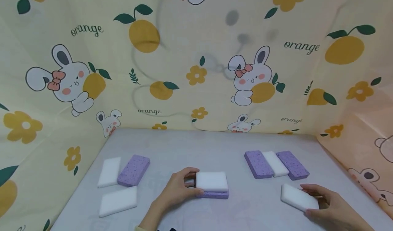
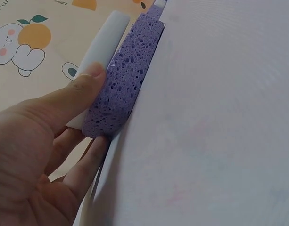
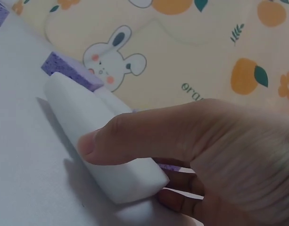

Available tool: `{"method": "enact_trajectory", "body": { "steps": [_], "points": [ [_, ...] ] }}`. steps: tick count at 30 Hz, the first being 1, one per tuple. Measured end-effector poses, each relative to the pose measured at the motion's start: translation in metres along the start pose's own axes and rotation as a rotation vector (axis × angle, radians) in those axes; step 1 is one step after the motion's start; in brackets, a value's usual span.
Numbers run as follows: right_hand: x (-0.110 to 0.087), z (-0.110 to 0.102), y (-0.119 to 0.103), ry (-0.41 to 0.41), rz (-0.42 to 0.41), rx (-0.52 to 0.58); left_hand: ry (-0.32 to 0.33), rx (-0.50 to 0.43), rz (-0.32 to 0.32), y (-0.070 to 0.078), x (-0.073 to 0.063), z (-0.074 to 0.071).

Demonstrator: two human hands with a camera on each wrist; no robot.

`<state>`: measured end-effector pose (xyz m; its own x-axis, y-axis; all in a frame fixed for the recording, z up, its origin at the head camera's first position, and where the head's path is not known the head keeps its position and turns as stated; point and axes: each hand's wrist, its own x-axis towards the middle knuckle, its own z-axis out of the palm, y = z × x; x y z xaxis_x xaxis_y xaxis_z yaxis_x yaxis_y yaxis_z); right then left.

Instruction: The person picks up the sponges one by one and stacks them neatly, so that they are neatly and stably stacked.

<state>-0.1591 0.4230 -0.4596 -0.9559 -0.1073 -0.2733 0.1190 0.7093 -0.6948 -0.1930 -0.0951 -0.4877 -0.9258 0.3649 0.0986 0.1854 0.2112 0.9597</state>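
In the middle of the table, a white sponge [image 1: 212, 181] lies flat on top of a purple sponge [image 1: 216, 195], whose near side shows below it. My left hand [image 1: 176, 188] grips the white one at its left end, thumb at the near edge and fingers at the far edge. The left wrist view shows the thumb on the white sponge [image 2: 103, 42] and a fingertip at the bottom corner of the pitted purple sponge [image 2: 127, 70]. On the right, my right hand [image 1: 330, 205] holds another white sponge [image 1: 297, 197] by its right end, slightly tilted, close over the table.
Behind the right hand, a white sponge [image 1: 275, 163] lies between two purple sponges, one on its left [image 1: 259, 164] and one on its right [image 1: 292, 165]. At left lie a purple sponge [image 1: 133, 170] and two white sponges, one farther [image 1: 109, 172], one nearer [image 1: 118, 201]. Printed cloth [image 1: 196, 98] surrounds the table.
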Motion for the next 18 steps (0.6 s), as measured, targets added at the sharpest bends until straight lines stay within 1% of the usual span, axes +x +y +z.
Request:
{"method": "enact_trajectory", "body": {
  "steps": [3,7,15,18],
  "points": [
    [0.0007,-0.0009,-0.0017,0.009,0.003,0.007,0.001,-0.007,-0.001,0.0006,0.0,-0.0004],
    [0.0008,-0.0028,0.0006,0.033,-0.015,0.002,0.003,-0.006,0.0,0.0011,-0.0002,0.0006],
    [0.0006,0.0005,0.001,0.112,-0.138,-0.022,0.009,0.009,-0.001,0.0013,-0.0011,0.0011],
    [0.0005,0.0017,0.0002,0.129,-0.144,-0.036,0.008,0.01,0.0,0.0016,-0.0008,0.0013]
  ]
}}
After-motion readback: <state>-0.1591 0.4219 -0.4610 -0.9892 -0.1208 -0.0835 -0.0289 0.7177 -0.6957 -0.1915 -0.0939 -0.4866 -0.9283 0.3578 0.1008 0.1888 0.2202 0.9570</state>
